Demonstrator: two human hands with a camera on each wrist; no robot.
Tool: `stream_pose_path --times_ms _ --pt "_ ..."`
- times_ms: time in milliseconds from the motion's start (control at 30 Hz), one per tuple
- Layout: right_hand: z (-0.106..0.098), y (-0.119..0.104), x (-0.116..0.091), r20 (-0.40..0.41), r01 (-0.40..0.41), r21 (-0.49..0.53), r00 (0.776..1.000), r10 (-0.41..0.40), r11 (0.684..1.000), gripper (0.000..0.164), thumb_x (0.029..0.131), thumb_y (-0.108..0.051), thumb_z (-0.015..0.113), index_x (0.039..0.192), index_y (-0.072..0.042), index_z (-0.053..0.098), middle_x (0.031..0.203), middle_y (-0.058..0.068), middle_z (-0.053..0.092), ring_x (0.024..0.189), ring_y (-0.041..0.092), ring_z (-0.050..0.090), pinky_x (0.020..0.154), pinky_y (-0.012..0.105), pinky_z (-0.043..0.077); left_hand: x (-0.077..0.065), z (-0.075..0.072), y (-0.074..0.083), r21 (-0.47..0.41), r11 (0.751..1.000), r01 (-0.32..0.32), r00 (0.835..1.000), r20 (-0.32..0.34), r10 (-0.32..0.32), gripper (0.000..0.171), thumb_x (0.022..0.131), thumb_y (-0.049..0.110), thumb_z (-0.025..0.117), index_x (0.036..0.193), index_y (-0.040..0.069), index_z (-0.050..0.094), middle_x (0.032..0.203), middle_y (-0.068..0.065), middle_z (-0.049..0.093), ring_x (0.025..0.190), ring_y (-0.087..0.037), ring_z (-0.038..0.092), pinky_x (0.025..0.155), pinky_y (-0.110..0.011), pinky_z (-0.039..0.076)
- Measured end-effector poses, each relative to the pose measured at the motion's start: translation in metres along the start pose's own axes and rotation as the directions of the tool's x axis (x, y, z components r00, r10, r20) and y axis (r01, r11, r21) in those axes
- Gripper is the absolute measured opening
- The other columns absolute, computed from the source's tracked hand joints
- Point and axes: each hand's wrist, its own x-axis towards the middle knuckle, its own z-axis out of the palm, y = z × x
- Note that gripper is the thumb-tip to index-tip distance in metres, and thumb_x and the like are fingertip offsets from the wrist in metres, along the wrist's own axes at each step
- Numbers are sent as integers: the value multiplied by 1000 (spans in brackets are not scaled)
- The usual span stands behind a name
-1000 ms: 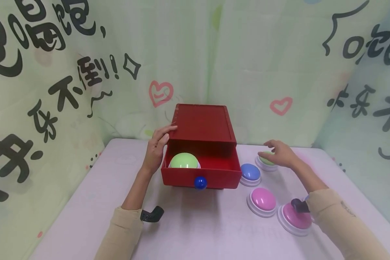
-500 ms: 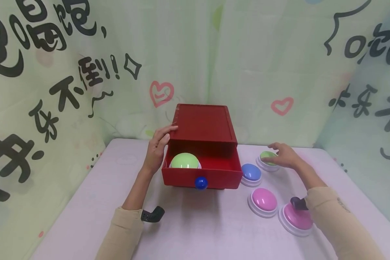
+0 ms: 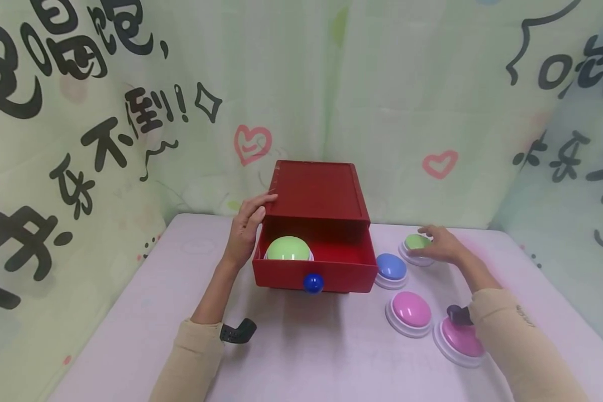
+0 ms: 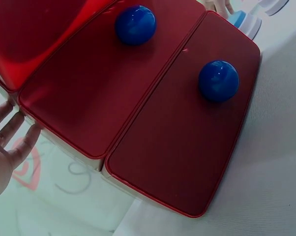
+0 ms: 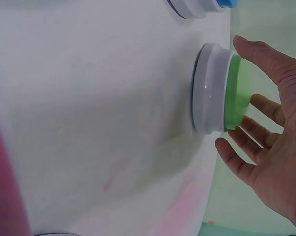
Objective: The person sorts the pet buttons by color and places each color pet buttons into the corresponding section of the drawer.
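Note:
My left hand (image 3: 243, 231) rests against the left side of a red drawer box (image 3: 319, 190), its fingertips touching the edge in the left wrist view. The upper drawer (image 3: 281, 274), with a blue knob (image 3: 314, 283), stands pulled out. Inside it, on the left, lies a button with a green dome (image 3: 288, 248). My right hand (image 3: 444, 244) is at another green button (image 5: 236, 93) on a white base, at the table's back right. In the right wrist view its thumb and fingers spread around the green top without a visible grip; whether they touch it is unclear.
A blue button (image 3: 392, 267) stands close to the box's right side. Nearer the front are two pink buttons, one (image 3: 412, 309) to the left and the other (image 3: 463, 341) partly under my right sleeve. A printed curtain (image 3: 382, 111) hangs behind the white table (image 3: 291, 357).
My right hand has shifted slightly right and down from over the green button, leaving more of its top showing. My left hand stays on the box. The whole view drifts slightly.

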Motion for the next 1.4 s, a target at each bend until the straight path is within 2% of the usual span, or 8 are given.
stream_pose_path --times_ms 200,500,900,1033,1167,1400 --pt "4 3 -1 2 5 -13 1000 -5 1000 83 86 -38 78 140 15 43 137 44 46 126 60 45 104 68 38 0 1 0 -13 1000 -3 1000 11 3 44 103 19 44 141 0 56 144 -15 50 133 -17 44 100 -26 50" --pt "6 5 1 -21 54 -23 998 -55 998 84 81 -29 82 140 15 41 132 47 48 124 63 45 105 70 36 2 0 0 -12 1000 1 1000 4 -1 44 103 21 45 142 2 56 143 -13 51 132 -18 45 98 -26 50" --pt "10 10 2 -33 34 -20 999 -35 999 85 81 -31 83 140 14 41 132 46 48 123 63 45 104 70 36 0 0 0 1 1000 2 1000 2 -2 44 104 21 44 141 2 57 144 -13 51 132 -17 44 100 -26 49" --pt "11 15 0 -31 -5 47 1000 6 999 88 84 -35 81 144 12 38 138 45 44 127 62 43 106 69 35 0 1 0 11 1000 8 1000 -2 -8 44 104 21 44 142 3 57 144 -12 51 132 -18 44 99 -26 49" --pt "10 20 -3 -25 -55 159 998 60 986 91 89 -41 76 150 10 33 145 45 38 132 60 39 107 67 35 0 1 0 11 1000 12 1000 -5 -12 44 104 22 45 142 3 56 144 -12 51 133 -19 44 99 -26 50" --pt "7 25 -9 -21 -94 366 994 109 926 96 93 -42 73 157 8 22 154 43 27 138 55 36 108 61 41 1 1 0 6 1000 20 1000 -3 -20 44 103 21 44 142 3 57 145 -13 50 133 -18 44 98 -25 50"
